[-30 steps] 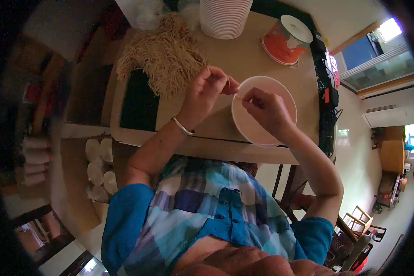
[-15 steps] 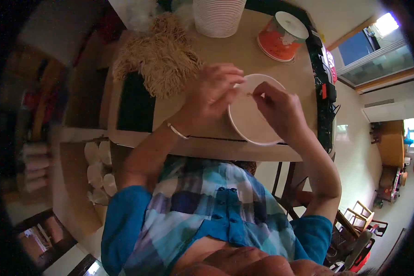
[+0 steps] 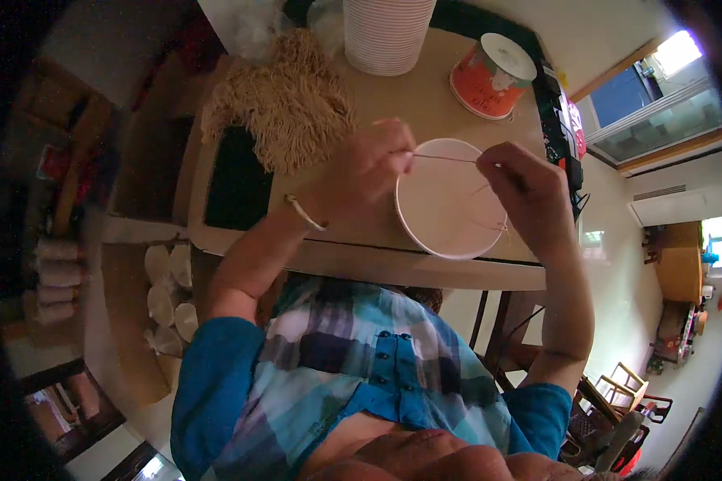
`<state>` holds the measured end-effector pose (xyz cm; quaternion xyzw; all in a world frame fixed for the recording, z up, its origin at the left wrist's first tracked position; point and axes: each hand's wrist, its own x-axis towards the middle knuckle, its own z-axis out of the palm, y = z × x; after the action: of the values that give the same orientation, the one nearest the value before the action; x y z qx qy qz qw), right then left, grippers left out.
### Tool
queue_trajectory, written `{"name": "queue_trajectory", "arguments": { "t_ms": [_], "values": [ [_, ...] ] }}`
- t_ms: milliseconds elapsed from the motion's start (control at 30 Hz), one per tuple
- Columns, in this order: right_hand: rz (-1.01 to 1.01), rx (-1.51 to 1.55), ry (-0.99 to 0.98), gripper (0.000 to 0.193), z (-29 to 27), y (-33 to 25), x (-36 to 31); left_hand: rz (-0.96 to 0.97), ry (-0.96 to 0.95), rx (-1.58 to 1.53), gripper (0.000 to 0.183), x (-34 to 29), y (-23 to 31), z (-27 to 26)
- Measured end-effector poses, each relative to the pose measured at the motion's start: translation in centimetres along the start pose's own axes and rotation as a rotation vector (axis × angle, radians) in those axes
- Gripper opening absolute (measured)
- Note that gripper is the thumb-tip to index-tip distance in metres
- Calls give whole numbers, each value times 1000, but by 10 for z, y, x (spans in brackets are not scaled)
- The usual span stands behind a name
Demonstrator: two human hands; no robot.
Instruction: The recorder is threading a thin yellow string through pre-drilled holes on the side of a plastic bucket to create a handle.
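Note:
A thin reddish-brown string (image 3: 445, 158) is stretched between my two hands above a round white tub (image 3: 399, 210). My left hand (image 3: 375, 156), blurred at the fingers, pinches one end beside the tub's far left rim. At the tub's right side, my right hand (image 3: 528, 184) is closed on the other end. More thin strands hang below the right fingers, against the tub's inside and near its right rim. Left of my left hand lies a loose heap of beige strings (image 3: 285, 104).
A tall stack of white tubs (image 3: 387, 36) stands at the table's far side. To its right sits a red and white cylinder (image 3: 493, 76). Dark power strips (image 3: 552, 104) run along the right table edge. A carton (image 3: 132, 321) with white round things lies lower left.
My hands have drawn apart, the right one moving right from over the tub's middle. The string now shows taut between them. The view has shifted slightly.

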<state>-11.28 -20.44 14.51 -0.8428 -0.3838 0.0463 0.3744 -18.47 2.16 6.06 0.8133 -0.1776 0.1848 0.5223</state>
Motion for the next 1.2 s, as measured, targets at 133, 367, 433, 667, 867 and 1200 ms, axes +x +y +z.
{"name": "queue_trajectory", "arguments": {
  "t_ms": [133, 367, 433, 667, 867, 1200],
  "values": [
    [63, 56, -34, 8, -11, 2, 0, -131, 38, 6, 14, -25, -43, -31],
    [-33, 77, -35, 8, 3, 4, 5, -146, 160, 208, 17, 3, -4, -32],
    [5, 8, -67, 8, 2, -3, 8, -180, 47, -37, 22, 13, 11, -20],
    [-79, 33, -49, 7, 3, -7, 11, -66, -116, -396, 27, 22, 15, 15],
    [-107, -36, -19, 7, 0, -3, 11, -173, -163, -477, 20, 18, -1, 20],
    [-72, 75, -17, 6, -2, 15, 5, -296, -47, -493, 17, 3, 1, 4]
  ]
}}
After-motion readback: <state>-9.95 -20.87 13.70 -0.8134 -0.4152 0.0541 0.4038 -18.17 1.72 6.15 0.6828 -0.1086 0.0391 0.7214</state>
